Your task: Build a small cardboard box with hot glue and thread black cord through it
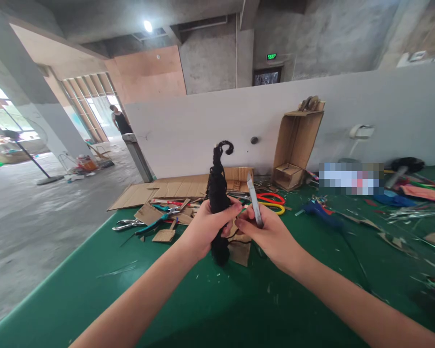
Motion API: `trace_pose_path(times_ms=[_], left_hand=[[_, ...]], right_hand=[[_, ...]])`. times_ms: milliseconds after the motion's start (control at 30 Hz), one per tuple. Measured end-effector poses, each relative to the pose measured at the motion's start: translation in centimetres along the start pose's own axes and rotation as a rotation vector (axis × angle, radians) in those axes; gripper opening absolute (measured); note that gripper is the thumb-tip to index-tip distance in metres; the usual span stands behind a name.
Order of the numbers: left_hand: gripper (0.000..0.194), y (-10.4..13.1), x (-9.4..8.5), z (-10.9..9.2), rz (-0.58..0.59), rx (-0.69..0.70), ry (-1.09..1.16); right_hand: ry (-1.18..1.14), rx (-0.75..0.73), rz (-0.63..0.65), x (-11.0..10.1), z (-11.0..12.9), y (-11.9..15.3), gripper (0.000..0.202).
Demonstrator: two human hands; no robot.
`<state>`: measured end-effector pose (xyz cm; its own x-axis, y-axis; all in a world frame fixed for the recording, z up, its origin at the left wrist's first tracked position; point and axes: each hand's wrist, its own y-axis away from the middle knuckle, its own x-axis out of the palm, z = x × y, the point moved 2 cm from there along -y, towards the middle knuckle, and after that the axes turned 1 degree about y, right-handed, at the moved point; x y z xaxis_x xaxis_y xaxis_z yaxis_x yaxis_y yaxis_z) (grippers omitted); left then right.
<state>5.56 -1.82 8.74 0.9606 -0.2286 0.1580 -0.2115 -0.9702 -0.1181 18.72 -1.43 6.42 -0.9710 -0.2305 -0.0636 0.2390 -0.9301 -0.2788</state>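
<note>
My left hand [206, 224] is wrapped round a thick black yarn bundle [217, 191], which stands upright over the green table [130, 304]. At its top the bundle narrows to a thin stem that curls over to the right. In my right hand [266, 232] is a slim grey craft knife [254, 200], its blade pointing up. The right thumb and fingertips are close beside the bundle, where a thin black strand runs between the hands. Part of the bundle is covered by my left fingers.
Behind the hands lie red-and-yellow-handled scissors [275, 203], teal-handled pliers [159, 220] and cardboard scraps [165, 235]. An upright cardboard box [297, 140] leans near the white partition [203, 125]. Coloured scraps and blue material [319, 212] spread over the right side. A person [121, 121] stands far off left.
</note>
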Motion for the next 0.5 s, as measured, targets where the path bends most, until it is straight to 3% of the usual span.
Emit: trace_pose_path(times_ms=[133,233,333,400,467,500], left_hand=[[0.024,-0.4,-0.8,-0.2,-0.051,0.027,-0.077],[0.027,-1.0,-2.0,-0.8,-0.115,0.078,-0.212],[0.029,-1.3,-3.5,-1.9,-0.203,0.114,-0.366],[0.032,-1.2,-4.7,-3.1,-0.281,0.121,-0.485],[0.038,-1.1,-6.2,-4.5,-0.34,0.136,-0.679],[0.04,-1.0,-7.0,-5.3,-0.349,0.155,-0.822]], right_hand=[[-0.081,0.002,-0.094,-1.3,-0.4,-0.9,0.03],[-0.155,-0.06,-0.295,-4.0,0.6,-2.3,0.03],[-0.334,-0.146,-0.527,-7.7,3.2,-3.6,0.032],[-0.328,-0.252,-0.672,-10.1,5.6,-3.8,0.03],[-0.282,-0.28,-0.876,-12.1,7.5,-3.5,0.026],[-0.252,-0.288,-0.92,-12.8,8.3,-3.3,0.027]])
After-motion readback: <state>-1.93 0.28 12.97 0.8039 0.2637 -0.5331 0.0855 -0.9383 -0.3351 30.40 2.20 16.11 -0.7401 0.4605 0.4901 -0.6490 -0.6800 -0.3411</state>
